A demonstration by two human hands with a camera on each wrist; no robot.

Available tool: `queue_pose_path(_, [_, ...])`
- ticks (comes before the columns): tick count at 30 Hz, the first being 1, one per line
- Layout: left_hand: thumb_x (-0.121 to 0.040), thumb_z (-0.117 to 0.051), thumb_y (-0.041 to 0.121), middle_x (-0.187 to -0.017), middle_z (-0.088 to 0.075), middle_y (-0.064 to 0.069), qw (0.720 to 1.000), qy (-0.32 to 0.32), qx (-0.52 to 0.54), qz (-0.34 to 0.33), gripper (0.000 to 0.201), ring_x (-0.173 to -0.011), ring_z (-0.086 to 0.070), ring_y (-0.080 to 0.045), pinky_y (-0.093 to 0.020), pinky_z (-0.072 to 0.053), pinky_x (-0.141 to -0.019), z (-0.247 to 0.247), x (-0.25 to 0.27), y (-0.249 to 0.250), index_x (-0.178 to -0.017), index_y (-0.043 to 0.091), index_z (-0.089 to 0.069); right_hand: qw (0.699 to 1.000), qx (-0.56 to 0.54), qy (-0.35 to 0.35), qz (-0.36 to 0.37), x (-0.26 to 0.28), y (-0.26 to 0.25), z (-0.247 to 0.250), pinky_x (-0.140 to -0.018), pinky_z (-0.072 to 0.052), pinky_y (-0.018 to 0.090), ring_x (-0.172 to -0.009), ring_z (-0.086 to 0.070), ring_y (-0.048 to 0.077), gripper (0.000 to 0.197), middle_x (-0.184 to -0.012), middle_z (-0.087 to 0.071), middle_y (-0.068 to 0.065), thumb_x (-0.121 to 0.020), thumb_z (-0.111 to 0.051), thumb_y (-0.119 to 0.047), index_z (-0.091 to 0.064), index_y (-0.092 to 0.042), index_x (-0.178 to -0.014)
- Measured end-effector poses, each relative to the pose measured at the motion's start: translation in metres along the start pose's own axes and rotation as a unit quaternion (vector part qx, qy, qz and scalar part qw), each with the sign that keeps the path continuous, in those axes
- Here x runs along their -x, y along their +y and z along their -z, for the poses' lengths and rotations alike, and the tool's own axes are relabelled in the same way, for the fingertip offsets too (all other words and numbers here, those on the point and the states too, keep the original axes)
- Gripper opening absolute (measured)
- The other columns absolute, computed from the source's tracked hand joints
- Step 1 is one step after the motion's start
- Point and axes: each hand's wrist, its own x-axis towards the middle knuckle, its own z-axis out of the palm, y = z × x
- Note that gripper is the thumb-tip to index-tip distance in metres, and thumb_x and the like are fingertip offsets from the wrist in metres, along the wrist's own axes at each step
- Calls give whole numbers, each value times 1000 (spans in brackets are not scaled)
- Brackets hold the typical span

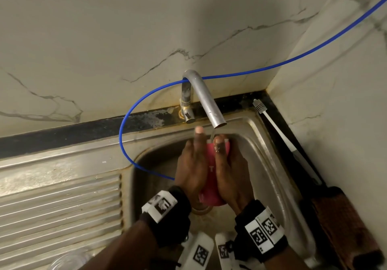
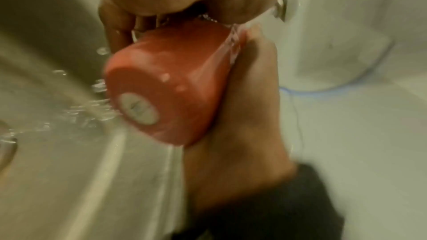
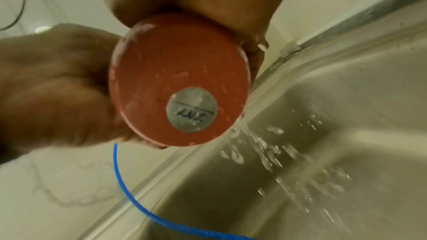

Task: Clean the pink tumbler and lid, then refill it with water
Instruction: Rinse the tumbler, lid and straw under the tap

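The pink tumbler (image 1: 210, 167) lies on its side between both hands over the sink (image 1: 272, 165), its mouth end just under the faucet spout (image 1: 217, 119). My left hand (image 1: 192, 165) grips its left side, index finger stretched toward the spout. My right hand (image 1: 228, 169) cups the right side, thumb on top. A thin stream runs onto the tumbler and water sprays off its base (image 2: 143, 109) into the basin. The base (image 3: 180, 79) carries a round grey sticker (image 3: 191, 109). No lid shows in any view.
A blue tube (image 1: 123, 123) loops from the wall behind the faucet down into the basin. A white bottle brush (image 1: 270, 121) lies on the ledge at the right rim. The ribbed drainboard (image 1: 58, 202) spreads to the left. A brown object (image 1: 339, 228) sits at the lower right.
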Motion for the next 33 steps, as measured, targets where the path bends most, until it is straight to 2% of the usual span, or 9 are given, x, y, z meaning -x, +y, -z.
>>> queue_pose_path(2, [-82,-25,101,-102,-81,-11,997,4,39,63,102,-101,-78,-29,-55,-57,-101,2,-5,7,-109,18,-79,999,22,2,29,2,2,-2,-69,-56,14,-86,-71,-2,50,-96,-73,-11,-100,-34,-72,-55,-35,-126])
queue_pose_path(8, [-107,-34,66,-88,-82,-15,967,-8,181,178,68,-95,-75,-30,-39,-57,-83,3,-6,12,-109,11,-76,998,43,-15,48,0,2,-7,-60,-53,11,-79,-69,-7,62,-90,-68,-10,-98,-37,-74,-47,-28,-137])
queue_pose_path(11, [-107,-34,68,-96,-82,-15,976,29,168,133,69,-91,-79,-27,-43,-61,-86,-2,-7,10,-112,12,-74,1000,-18,-14,4,-7,-3,-7,-55,-51,12,-70,-69,-4,56,-84,-67,-3,-95,-33,-64,-56,-23,-125])
queue_pose_path(14, [-94,-40,87,-127,-75,-10,993,9,110,36,73,-110,-76,-27,-55,-60,-98,-10,-3,-9,-133,31,-64,992,-104,7,-75,-19,-7,-5,-60,-62,29,-72,-75,11,42,-82,-72,4,-99,-35,-67,-63,-36,-99])
queue_pose_path(18, [-102,-53,59,-140,-65,4,994,-39,57,-84,50,-122,-70,-14,-39,-62,-98,-15,8,-18,-149,46,-42,980,-146,4,-139,-38,-9,3,-61,-60,31,-71,-75,11,42,-93,-72,2,-102,-34,-68,-62,-36,-100])
queue_pose_path(23, [-96,-64,64,-155,-48,-2,987,-85,-8,-136,83,-130,-65,-22,-44,-63,-97,-11,5,-32,-163,52,-17,969,-185,-16,-160,-42,-5,7,-70,-64,37,-75,-77,16,39,-97,-73,5,-102,-36,-67,-60,-37,-101])
queue_pose_path(26, [-100,-57,65,-150,-56,2,990,-62,6,-129,70,-129,-65,-18,-43,-61,-100,-11,4,-29,-161,44,-29,982,-137,-5,-133,-41,-2,1,-68,-60,31,-81,-75,16,37,-103,-70,2,-104,-34,-66,-58,-38,-109])
queue_pose_path(29, [-87,-52,86,-138,-68,-6,997,-42,58,-28,75,-117,-73,-23,-53,-62,-96,-9,-4,-18,-144,37,-49,994,-59,4,-92,-39,0,-4,-72,-60,34,-89,-70,12,43,-103,-66,-5,-104,-33,-65,-54,-30,-119])
queue_pose_path(33, [-89,-38,93,-120,-78,-11,993,-41,91,64,82,-106,-78,-30,-55,-62,-92,-4,-14,7,-129,27,-67,998,-38,0,-52,-36,-2,-3,-62,-57,25,-76,-70,7,41,-98,-67,-1,-104,-35,-61,-52,-26,-119])
